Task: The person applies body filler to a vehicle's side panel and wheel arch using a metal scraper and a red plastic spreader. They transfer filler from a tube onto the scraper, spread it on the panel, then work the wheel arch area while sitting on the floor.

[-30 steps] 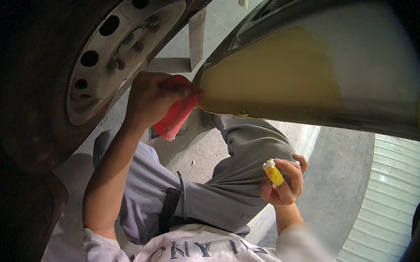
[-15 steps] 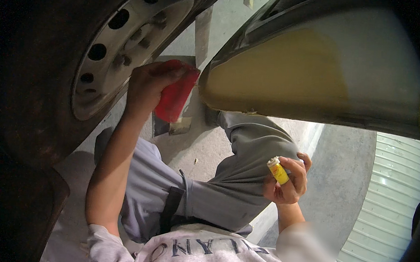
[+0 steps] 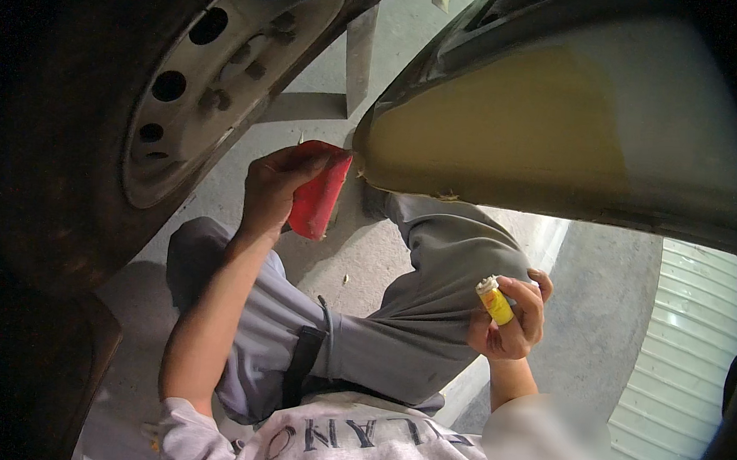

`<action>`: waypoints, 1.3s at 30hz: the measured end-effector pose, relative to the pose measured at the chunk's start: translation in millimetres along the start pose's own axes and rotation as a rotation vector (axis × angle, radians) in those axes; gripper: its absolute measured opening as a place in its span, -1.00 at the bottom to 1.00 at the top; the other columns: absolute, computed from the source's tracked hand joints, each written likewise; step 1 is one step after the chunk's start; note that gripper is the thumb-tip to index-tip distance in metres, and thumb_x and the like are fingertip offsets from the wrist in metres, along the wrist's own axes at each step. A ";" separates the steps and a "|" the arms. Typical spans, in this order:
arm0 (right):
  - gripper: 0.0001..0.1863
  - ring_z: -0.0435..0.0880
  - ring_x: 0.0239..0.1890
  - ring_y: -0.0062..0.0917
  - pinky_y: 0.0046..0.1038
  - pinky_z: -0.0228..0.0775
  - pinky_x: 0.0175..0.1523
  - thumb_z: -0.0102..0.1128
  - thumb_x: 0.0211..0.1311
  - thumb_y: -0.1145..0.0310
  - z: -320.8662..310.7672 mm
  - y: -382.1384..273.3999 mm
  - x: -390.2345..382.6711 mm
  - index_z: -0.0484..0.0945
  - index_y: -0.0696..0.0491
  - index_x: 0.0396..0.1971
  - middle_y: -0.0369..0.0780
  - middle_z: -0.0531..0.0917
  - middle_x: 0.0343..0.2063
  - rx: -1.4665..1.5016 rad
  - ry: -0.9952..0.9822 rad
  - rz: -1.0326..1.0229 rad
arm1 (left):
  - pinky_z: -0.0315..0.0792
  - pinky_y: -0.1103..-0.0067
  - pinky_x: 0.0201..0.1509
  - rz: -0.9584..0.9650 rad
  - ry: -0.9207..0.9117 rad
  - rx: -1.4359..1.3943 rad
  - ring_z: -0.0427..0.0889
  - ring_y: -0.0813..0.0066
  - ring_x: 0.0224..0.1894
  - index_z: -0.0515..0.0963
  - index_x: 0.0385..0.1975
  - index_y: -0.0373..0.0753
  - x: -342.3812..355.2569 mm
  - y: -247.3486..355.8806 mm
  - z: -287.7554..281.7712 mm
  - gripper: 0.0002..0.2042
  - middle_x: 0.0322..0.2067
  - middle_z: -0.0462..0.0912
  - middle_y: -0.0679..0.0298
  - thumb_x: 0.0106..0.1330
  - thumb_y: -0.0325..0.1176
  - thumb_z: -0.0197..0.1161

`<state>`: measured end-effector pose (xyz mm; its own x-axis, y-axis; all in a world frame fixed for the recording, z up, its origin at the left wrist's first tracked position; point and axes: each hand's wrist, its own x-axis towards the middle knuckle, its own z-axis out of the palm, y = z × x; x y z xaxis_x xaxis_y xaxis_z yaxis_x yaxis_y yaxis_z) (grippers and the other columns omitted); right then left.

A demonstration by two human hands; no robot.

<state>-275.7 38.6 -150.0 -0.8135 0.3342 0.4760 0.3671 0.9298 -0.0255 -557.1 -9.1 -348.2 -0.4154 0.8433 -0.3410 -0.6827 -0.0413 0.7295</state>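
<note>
Red sheet [image 3: 318, 201] lower, beside panel [image 3: 499, 128]

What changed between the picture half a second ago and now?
The left hand has moved the red flexible sheet down and slightly right in the view. Nothing was taken up or let go: the right hand still holds the small yellow cylinder.
</note>
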 end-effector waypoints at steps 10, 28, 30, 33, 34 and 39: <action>-0.88 0.70 -0.34 -0.41 -0.06 0.32 0.12 0.25 -0.02 0.48 -1.6 0.8 -1.7 0.68 0.08 -0.42 -0.13 0.69 -0.21 0.029 -0.006 -0.006 | 0.52 0.50 0.04 0.078 -0.137 -0.240 0.66 0.43 -0.14 0.54 0.07 -0.31 -3.4 -8.0 26.5 -0.61 -0.11 0.68 0.21 0.33 -0.24 0.33; -0.89 0.69 -0.35 -0.42 -0.07 0.31 0.13 0.25 0.03 0.46 -4.3 -1.3 -1.4 0.69 0.05 -0.40 -0.16 0.68 -0.20 0.022 -0.025 0.023 | 0.56 0.57 -0.11 0.045 -0.546 0.366 0.70 0.51 -0.25 0.68 -0.13 -0.26 26.6 62.2 0.2 -0.74 -0.27 0.75 0.19 0.25 -0.27 0.38; -0.89 0.69 -0.36 -0.42 -0.07 0.31 0.13 0.25 0.03 0.47 -3.9 -0.6 -1.9 0.69 0.04 -0.40 -0.16 0.68 -0.19 0.039 -0.007 0.016 | 0.58 0.55 -0.13 0.063 -0.522 0.499 0.72 0.48 -0.26 0.68 -0.13 -0.26 33.4 65.8 0.8 -0.73 -0.26 0.76 0.17 0.24 -0.28 0.39; -0.88 0.69 -0.36 -0.43 -0.07 0.31 0.13 0.24 0.02 0.49 -4.4 -0.7 -2.4 0.69 0.04 -0.40 -0.16 0.68 -0.19 0.028 -0.021 0.017 | 0.60 0.52 -0.16 0.120 -0.552 0.591 0.73 0.44 -0.27 0.68 -0.13 -0.26 48.4 69.0 -1.1 -0.71 -0.26 0.76 0.14 0.21 -0.28 0.41; -0.88 0.69 -0.36 -0.43 -0.07 0.31 0.13 0.24 0.02 0.49 -4.6 -0.9 -2.2 0.69 0.04 -0.40 -0.16 0.68 -0.20 0.024 -0.020 0.021 | 0.61 0.51 -0.17 0.106 -0.551 0.624 0.73 0.42 -0.28 0.68 -0.13 -0.26 53.9 69.5 -2.2 -0.71 -0.26 0.76 0.14 0.20 -0.28 0.42; -0.88 0.69 -0.36 -0.44 -0.08 0.31 0.14 0.24 0.02 0.49 -4.8 -1.3 -1.6 0.69 0.04 -0.40 -0.16 0.68 -0.20 0.014 -0.013 0.023 | 0.62 0.49 -0.18 0.112 -0.508 0.698 0.74 0.38 -0.29 0.69 -0.13 -0.26 76.0 64.1 -8.7 -0.70 -0.27 0.76 0.14 0.17 -0.28 0.44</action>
<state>-272.7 36.1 -146.5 -0.8106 0.3574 0.4640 0.3795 0.9239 -0.0486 -637.6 47.7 -332.5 -0.0259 0.9978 -0.0612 -0.0605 0.0596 0.9964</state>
